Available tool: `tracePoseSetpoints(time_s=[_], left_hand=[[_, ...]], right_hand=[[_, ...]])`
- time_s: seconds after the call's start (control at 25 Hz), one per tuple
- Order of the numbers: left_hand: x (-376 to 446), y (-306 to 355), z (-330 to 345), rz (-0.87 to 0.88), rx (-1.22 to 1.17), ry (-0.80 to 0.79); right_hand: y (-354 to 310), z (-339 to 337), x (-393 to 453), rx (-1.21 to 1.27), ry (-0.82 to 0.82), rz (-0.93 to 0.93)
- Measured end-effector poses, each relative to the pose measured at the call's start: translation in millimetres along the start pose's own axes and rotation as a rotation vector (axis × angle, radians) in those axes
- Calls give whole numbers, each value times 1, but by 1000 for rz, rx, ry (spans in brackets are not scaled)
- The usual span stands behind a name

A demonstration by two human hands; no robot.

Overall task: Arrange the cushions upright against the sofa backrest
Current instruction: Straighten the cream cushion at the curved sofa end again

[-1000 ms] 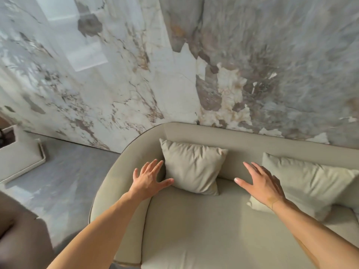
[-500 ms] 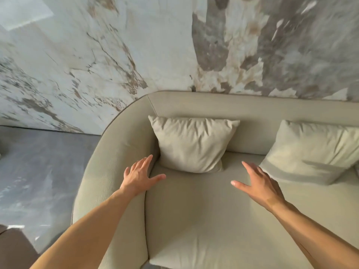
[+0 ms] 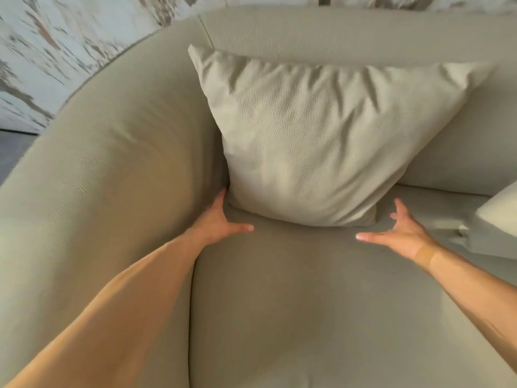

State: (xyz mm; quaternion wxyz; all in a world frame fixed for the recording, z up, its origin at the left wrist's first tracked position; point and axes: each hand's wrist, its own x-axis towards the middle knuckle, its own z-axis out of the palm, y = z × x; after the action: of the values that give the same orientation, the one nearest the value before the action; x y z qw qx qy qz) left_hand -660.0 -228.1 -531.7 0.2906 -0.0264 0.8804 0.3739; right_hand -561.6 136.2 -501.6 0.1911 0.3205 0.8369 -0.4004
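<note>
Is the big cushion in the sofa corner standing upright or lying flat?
Upright: the cushion stands on its bottom edge on the seat, its top leaning against the backrest.

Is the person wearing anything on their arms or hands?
Almost nothing. Both forearms are bare, no sleeves show. The right hand has a tan strip, like a plaster or band, at the wrist, and its thumbnail looks pale. The left hand shows no rings or watch.

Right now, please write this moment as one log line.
step: reach for cushion | left hand: open, at its lower left corner | right hand: open, near lower right corner | cushion: leaning on backrest
</note>
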Motion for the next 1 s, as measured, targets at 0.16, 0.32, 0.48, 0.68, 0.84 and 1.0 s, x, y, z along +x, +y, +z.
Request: tracePoseSetpoints(time_s=[0.16,0.32,0.48,0.68,0.84,1.0], left_hand=[[27,1,17,76,-239,55],[31,25,8,124,-399,97],[24,44,-2,106,-390,37],[19,39,-18,48,-406,71],[16,36,-22,9,-375,18],[14,40,-12,10,-391,18]], right_hand=[[-1,20,32,55,4,-68],[-14,30,37,248,68,-155],[-27,30,31,259,-20,-161],[-37,50,36,249,-88,-188],[-37,51,35,289,-56,-207],[-36,37,31,198,-19,-185]])
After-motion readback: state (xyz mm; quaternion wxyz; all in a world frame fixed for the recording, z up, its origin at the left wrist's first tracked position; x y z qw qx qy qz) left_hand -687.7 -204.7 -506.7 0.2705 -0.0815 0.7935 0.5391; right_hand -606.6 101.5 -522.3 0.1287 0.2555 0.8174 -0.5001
